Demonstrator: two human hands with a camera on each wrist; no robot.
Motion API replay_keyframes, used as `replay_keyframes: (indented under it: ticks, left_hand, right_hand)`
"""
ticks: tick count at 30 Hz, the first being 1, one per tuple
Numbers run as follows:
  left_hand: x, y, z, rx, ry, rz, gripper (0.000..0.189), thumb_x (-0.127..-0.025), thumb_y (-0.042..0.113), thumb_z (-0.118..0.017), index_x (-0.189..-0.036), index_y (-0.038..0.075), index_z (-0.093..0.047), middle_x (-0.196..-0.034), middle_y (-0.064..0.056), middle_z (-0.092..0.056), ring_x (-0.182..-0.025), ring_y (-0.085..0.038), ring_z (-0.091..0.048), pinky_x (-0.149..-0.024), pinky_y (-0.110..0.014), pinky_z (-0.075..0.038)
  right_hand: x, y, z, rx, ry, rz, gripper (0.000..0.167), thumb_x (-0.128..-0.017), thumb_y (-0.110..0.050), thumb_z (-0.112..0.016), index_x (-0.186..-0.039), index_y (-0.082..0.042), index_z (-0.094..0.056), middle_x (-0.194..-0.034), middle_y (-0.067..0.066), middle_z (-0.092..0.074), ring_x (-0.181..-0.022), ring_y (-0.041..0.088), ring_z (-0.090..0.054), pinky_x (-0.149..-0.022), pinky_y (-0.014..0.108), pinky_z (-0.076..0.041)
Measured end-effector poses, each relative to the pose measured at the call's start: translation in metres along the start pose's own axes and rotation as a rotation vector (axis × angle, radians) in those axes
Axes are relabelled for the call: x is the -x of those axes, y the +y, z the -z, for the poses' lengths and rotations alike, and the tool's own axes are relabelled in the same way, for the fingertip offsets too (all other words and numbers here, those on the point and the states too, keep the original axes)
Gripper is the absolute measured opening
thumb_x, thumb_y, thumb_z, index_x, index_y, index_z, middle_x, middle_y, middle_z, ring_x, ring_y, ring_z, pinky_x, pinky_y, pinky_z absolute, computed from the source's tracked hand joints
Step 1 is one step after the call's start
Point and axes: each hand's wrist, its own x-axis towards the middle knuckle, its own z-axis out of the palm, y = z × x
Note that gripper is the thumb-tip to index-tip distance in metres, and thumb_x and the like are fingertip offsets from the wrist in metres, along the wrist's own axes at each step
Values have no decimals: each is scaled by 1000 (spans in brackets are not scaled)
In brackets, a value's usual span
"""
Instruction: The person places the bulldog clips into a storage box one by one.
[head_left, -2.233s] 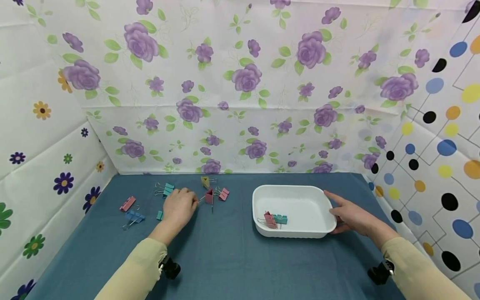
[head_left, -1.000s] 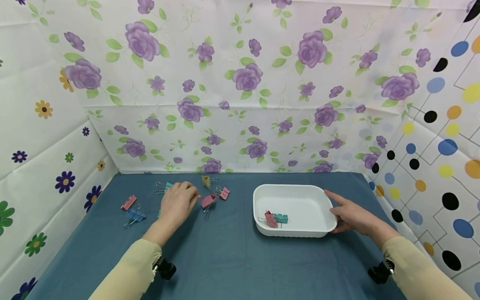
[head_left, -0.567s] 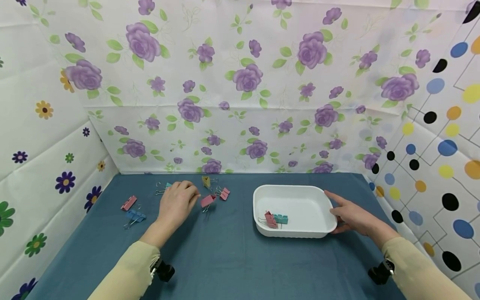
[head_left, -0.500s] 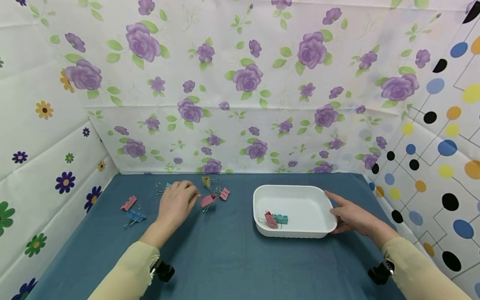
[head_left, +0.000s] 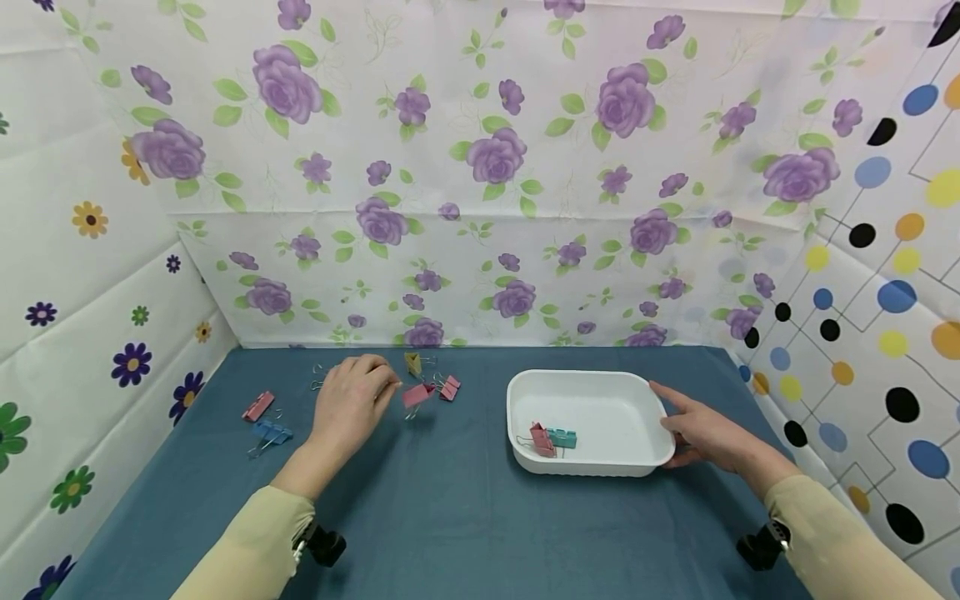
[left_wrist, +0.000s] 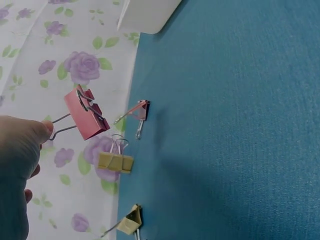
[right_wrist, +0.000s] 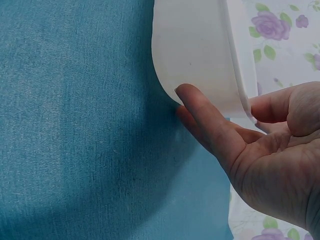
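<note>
In the head view, my left hand (head_left: 351,404) pinches a pink binder clip (head_left: 417,395) by one wire handle, with thumb and fingertips. The left wrist view shows this pink body (left_wrist: 86,114) hanging out from the fingertips, apart from the other clips. My right hand (head_left: 708,433) holds the right end of a white tray (head_left: 588,467). In the right wrist view its digits touch the tray's outer wall (right_wrist: 192,55) and rim. Inside the tray lie a pink binder clip (head_left: 541,439) and a teal binder clip (head_left: 561,437).
A yellow binder clip (head_left: 412,363) and a pink one (head_left: 449,387) lie behind the held clip. Farther left are another pink clip (head_left: 258,406) and a blue clip (head_left: 271,432). My left hand covers part of the table there. Patterned cloth walls surround the blue tablecloth (head_left: 480,533).
The pink binder clip has turned in my left hand and risen slightly. That hand has shifted a little left and now covers the teal clips beside it. My right hand and the tray have stayed put.
</note>
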Motion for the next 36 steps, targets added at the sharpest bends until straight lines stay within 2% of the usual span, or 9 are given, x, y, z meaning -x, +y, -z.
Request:
replay_keyframes:
  ticks: [4,16,36]
  left_hand:
    - [-2,2,4,6,21,-14,7,-89,16,-82,-93,15,-76,-107,-7,-67,-100,-32,-62,-90,-53,-49]
    - [-10,6,10,50,101,-74,10,-86,14,-84,-92,14,-76,-106,-7,-67,-99,-33,-62,-87,-53,-51]
    - [-24,19,25,91,167,-112,11,-86,13,-85,-94,13,-77,-106,-8,-68,-99,-34,-63,-89,-53,-50]
  right_hand:
    - [0,0,0,0,1,1,72,-110,-12,-43,-166,-20,1,-112,32,-51,-92,39,-67,-76,51,-60]
    - [-2,2,1,0,-4,1,72,-110,-13,-43,-166,-20,1,-111,32,-50,-91,38,-66,-76,51,-60]
    - [-1,1,1,5,-1,4,72,-110,-13,-43,-166,-20,1,-112,32,-50,-92,39,-66,-75,50,-61]
